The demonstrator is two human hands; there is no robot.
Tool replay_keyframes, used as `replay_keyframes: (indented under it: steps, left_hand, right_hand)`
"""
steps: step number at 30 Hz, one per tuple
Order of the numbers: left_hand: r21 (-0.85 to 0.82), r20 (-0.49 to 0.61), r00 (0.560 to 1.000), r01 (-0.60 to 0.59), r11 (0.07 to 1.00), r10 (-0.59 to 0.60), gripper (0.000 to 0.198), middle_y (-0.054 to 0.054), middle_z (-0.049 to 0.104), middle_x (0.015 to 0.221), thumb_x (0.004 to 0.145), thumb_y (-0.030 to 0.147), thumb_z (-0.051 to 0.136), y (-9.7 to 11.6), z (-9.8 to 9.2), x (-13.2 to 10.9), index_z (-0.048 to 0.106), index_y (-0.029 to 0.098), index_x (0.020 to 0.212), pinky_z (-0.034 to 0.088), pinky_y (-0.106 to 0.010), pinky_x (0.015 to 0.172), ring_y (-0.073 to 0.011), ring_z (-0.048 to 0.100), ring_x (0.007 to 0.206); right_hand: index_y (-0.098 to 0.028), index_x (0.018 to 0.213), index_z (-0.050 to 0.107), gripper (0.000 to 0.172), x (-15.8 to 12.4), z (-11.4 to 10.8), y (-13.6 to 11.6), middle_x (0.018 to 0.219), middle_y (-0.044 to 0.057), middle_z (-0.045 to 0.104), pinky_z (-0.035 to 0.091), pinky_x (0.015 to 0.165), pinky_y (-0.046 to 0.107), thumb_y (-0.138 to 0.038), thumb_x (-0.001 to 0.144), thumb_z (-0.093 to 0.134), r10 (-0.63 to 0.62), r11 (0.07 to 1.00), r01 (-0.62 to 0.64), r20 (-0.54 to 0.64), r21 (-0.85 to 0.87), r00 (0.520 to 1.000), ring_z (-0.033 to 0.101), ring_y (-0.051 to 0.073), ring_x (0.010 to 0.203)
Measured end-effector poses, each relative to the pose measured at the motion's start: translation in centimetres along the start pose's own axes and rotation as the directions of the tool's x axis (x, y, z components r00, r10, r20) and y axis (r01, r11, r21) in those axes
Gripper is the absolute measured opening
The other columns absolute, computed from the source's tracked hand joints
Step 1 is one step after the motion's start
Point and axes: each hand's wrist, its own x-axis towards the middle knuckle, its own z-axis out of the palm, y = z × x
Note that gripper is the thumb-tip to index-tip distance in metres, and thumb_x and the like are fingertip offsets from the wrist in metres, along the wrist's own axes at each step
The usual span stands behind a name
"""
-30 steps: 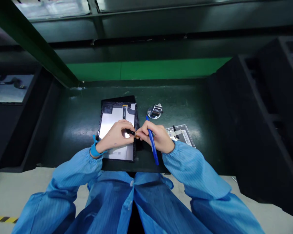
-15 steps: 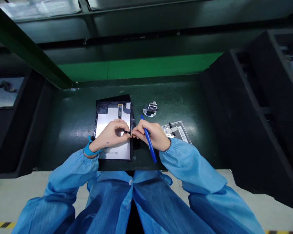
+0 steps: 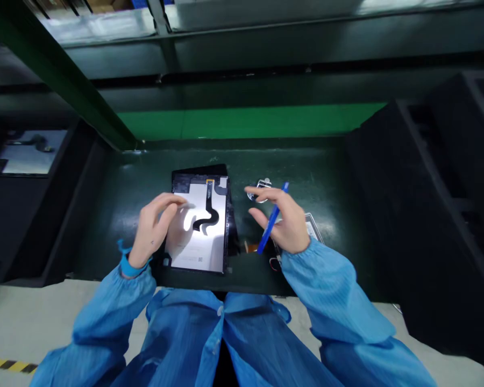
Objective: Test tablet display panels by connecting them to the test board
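**Dark green worktop bears a display panel with a ribbon cable curling over it**

Black trays flank the surface. The display panel lies flat near the front edge, pale side up, on top of a darker slab set slightly askew beneath it. It is probably light, stiff and smooth enough to slide, and likely fragile under pressure on its broad pale area; the dark side edges look the safer place to take hold. The ribbon cable, thin and soft, bends in an S below its orange-edged upper end, and would be best pinched near its free tip without creasing.

The left hand is over the panel's left edge, its grip slightly parted with nothing between thumb and fingertips; whether those fingertips touch the panel is hard to tell from above. The right hand is well apart to the right, thumb and forefinger spread wide, yet its grip retains a blue pen slanting across the hand. Just beyond those fingers sits a metal counter, partly hidden.
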Motion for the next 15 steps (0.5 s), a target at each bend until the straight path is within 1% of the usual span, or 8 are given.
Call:
replay_keyframes:
  steps: [1, 2, 3, 5, 8, 10, 12, 15]
  left_hand:
    - [0.174, -0.044, 0.996, 0.084, 0.981, -0.077, 0.029, -0.008, 0.072, 0.095, 0.094, 0.041, 0.049, -0.6, -0.9, -0.5, 0.068, 0.020, 0.098, 0.049, -0.036, 0.081, -0.0245, 0.068, 0.090]
    - [0.316, -0.065, 0.985, 0.172, 0.933, -0.159, 0.030, -0.007, 0.071, 0.090, 0.092, 0.045, 0.052, -1.2, -1.6, -1.1, 0.066, 0.020, 0.100, 0.048, -0.035, 0.074, -0.0244, 0.068, 0.083]
    - [0.410, -0.061, 0.970, 0.238, 0.880, -0.233, 0.031, -0.005, 0.070, 0.083, 0.090, 0.049, 0.055, -1.7, -2.1, -1.6, 0.064, 0.021, 0.102, 0.046, -0.034, 0.069, -0.0241, 0.067, 0.076]
    - [0.459, 0.011, 0.944, 0.287, 0.841, -0.328, 0.033, -0.002, 0.068, 0.074, 0.087, 0.052, 0.059, -2.7, -2.3, -2.3, 0.062, 0.022, 0.099, 0.042, -0.032, 0.064, -0.0229, 0.065, 0.067]
    - [0.365, 0.082, 0.930, 0.307, 0.879, -0.359, 0.029, 0.000, 0.066, 0.071, 0.084, 0.050, 0.063, -3.7, -1.8, -2.6, 0.060, 0.022, 0.087, 0.040, -0.030, 0.063, -0.0193, 0.062, 0.064]
    - [0.233, 0.139, 0.910, 0.353, 0.906, -0.391, 0.028, 0.001, 0.063, 0.068, 0.082, 0.049, 0.065, -4.1, -1.7, -2.6, 0.059, 0.021, 0.079, 0.040, -0.029, 0.062, -0.0172, 0.059, 0.062]
    - [0.033, 0.257, 0.856, 0.456, 0.889, -0.448, 0.026, 0.001, 0.062, 0.068, 0.081, 0.045, 0.066, -4.2, -2.1, -2.5, 0.058, 0.020, 0.078, 0.041, -0.027, 0.061, -0.0160, 0.058, 0.064]
    - [-0.225, 0.415, 0.761, 0.617, 0.754, -0.498, 0.022, 0.002, 0.064, 0.072, 0.076, 0.034, 0.068, -3.2, -3.8, -2.2, 0.063, 0.020, 0.092, 0.042, -0.024, 0.058, -0.0150, 0.059, 0.066]
  right_hand:
    - [-0.023, 0.113, 0.053, 0.025, 0.0, -0.4, 0.8, 0.129, 0.012, 0.067, 0.048, 0.105, 0.048, -0.027, 0.092, 0.066, -0.034, 0.990, 0.032, -0.014, -0.139, 0.999, 0.064, 0.029, 0.121]
    - [-0.021, 0.123, 0.051, 0.034, 0.1, -0.7, 1.6, 0.137, 0.014, 0.063, 0.044, 0.110, 0.053, -0.025, 0.092, 0.066, -0.058, 0.966, 0.058, 0.004, -0.254, 0.998, 0.059, 0.031, 0.128]
    - [-0.019, 0.131, 0.048, 0.041, 0.1, -0.9, 2.4, 0.141, 0.016, 0.059, 0.041, 0.112, 0.056, -0.022, 0.093, 0.064, -0.073, 0.938, 0.081, 0.039, -0.336, 0.997, 0.057, 0.033, 0.131]
    - [-0.016, 0.139, 0.043, 0.046, 0.0, -1.0, 3.5, 0.144, 0.018, 0.055, 0.039, 0.114, 0.057, -0.015, 0.096, 0.057, -0.092, 0.898, 0.130, 0.108, -0.421, 0.990, 0.056, 0.032, 0.132]
    - [-0.014, 0.141, 0.043, 0.044, -0.1, -0.7, 4.1, 0.143, 0.017, 0.057, 0.040, 0.114, 0.053, -0.012, 0.098, 0.051, -0.106, 0.869, 0.152, 0.123, -0.471, 0.987, 0.057, 0.030, 0.132]
    - [-0.014, 0.140, 0.045, 0.041, -0.3, -0.6, 4.0, 0.143, 0.016, 0.058, 0.041, 0.114, 0.051, -0.014, 0.099, 0.051, -0.104, 0.856, 0.152, 0.123, -0.495, 0.987, 0.056, 0.030, 0.132]
    - [-0.015, 0.139, 0.047, 0.040, -0.4, -0.6, 3.9, 0.143, 0.015, 0.058, 0.041, 0.113, 0.050, -0.015, 0.100, 0.051, -0.101, 0.848, 0.149, 0.121, -0.509, 0.988, 0.057, 0.030, 0.132]
    - [-0.014, 0.139, 0.048, 0.039, -0.4, -0.5, 4.1, 0.141, 0.015, 0.059, 0.042, 0.112, 0.049, -0.016, 0.100, 0.051, -0.117, 0.846, 0.154, 0.103, -0.510, 0.988, 0.058, 0.030, 0.129]
